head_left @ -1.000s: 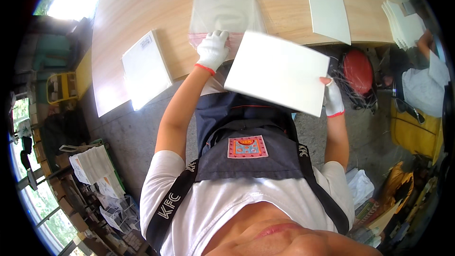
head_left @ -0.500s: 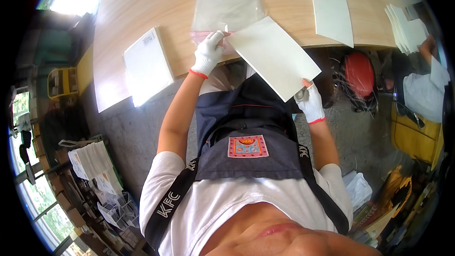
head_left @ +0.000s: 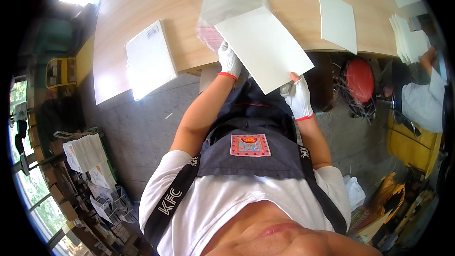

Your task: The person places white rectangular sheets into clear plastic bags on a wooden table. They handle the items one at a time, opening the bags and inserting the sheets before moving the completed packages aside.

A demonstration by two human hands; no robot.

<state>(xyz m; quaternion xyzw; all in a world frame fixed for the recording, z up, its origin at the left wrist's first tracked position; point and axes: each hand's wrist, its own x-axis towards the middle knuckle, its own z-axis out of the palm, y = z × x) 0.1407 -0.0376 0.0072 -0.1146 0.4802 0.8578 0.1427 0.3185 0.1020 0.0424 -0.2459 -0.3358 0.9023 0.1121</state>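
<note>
Both my hands wear white gloves with red cuffs. My right hand [head_left: 297,97] grips the near corner of a large white flat board [head_left: 263,47], held tilted over the front edge of the wooden table [head_left: 156,0]. My left hand [head_left: 229,60] touches the board's left edge, next to the open end of a clear plastic bag [head_left: 227,4] lying on the table. The board's far corner overlaps the bag.
A stack of white boards [head_left: 149,59] lies on the table to the left, a single white board [head_left: 337,21] to the right, more sheets [head_left: 407,38] at the far right. Another person [head_left: 422,99] sits at right near a red stool [head_left: 359,80]. Shelves of papers [head_left: 90,161] stand at lower left.
The white board has swung counter-clockwise and moved toward the bag's open end. My right hand came down and inward along the board's near corner; my left hand stayed by the bag.
</note>
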